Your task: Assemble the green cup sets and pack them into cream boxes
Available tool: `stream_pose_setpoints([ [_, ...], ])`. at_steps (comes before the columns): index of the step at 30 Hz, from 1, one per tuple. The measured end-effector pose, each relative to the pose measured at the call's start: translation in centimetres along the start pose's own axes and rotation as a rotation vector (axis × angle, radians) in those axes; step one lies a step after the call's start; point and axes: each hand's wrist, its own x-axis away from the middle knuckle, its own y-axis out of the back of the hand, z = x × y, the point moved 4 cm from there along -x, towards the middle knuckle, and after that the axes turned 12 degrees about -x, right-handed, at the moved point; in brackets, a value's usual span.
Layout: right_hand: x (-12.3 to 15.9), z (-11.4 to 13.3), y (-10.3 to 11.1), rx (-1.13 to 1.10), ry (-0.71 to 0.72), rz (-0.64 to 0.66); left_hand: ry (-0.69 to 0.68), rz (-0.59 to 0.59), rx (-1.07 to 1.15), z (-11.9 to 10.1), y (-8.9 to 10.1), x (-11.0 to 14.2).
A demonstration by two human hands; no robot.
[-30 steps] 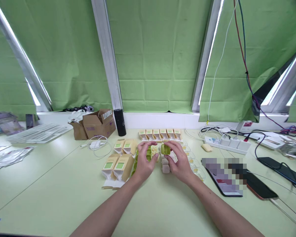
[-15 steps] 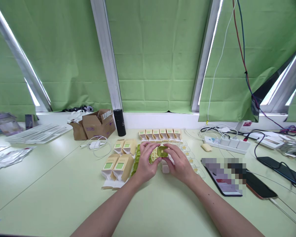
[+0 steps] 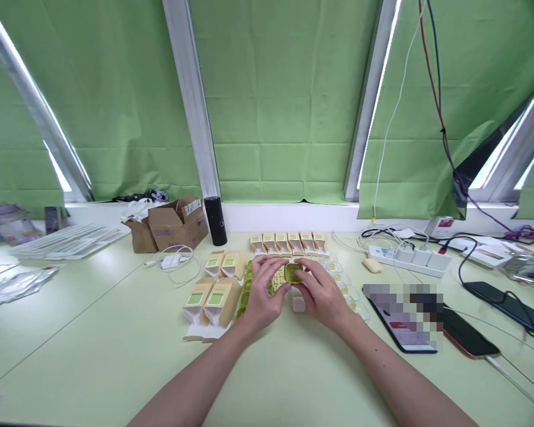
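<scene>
A small square green cup (image 3: 293, 273) is held up between both hands, its hollow side facing me. My left hand (image 3: 267, 290) grips its left side between thumb and fingers. On the opposite side, my right hand (image 3: 318, 290) pinches it the same way. Behind and left of the cup lie several small yellow pieces (image 3: 278, 279), partly hidden by my left hand. A column of green cups (image 3: 244, 298) stands left of that hand. Beneath my right hand sits a whitish block (image 3: 298, 304), and clear plastic covers (image 3: 345, 279) with yellowish centres line up to its right.
Kraft-paper boxes with green labels (image 3: 220, 299) stand at left, with a row of smaller ones (image 3: 288, 243) behind. Farther back are a cardboard carton (image 3: 178, 225) and a black bottle (image 3: 216, 221). Phones (image 3: 398, 323), a power strip (image 3: 409, 261) and cables occupy the right.
A pale spot visible inside the green cup half a second ago no longer shows. Both hands stay almost where they were, still gripping the cup.
</scene>
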Motion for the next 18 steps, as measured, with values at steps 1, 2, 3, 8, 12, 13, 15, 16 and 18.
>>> stream_pose_setpoints([
  [1, 0.02, 0.0, -0.01, 0.002, 0.003, -0.002, -0.001, -0.002, 0.001, -0.01, -0.01, 0.0],
  [2, 0.03, 0.0, -0.03, 0.004, 0.006, 0.0, -0.004, -0.004, 0.003, -0.03, -0.02, 0.0],
  [3, 0.04, 0.01, -0.04, 0.007, 0.008, 0.001, -0.009, -0.008, 0.005, -0.04, -0.03, 0.0],
  [8, -0.14, 0.22, -0.06, -0.01, 0.003, 0.017, -0.037, -0.035, 0.008, -0.08, -0.06, 0.05],
  [12, -0.18, 0.26, -0.09, -0.03, 0.006, 0.016, -0.031, -0.038, 0.001, -0.04, -0.06, 0.1],
  [13, -0.13, 0.19, -0.1, -0.03, 0.003, 0.011, -0.027, -0.034, -0.001, -0.04, -0.06, 0.1],
  [15, 0.02, 0.04, -0.1, -0.028, -0.003, 0.001, -0.023, -0.026, -0.001, -0.05, -0.04, 0.07],
  [16, 0.09, -0.02, -0.08, -0.027, -0.005, -0.006, -0.023, -0.023, 0.0, -0.06, -0.03, 0.06],
  [18, 0.19, -0.09, -0.05, -0.029, -0.009, -0.015, -0.019, -0.021, 0.002, -0.09, 0.0, 0.02],
])
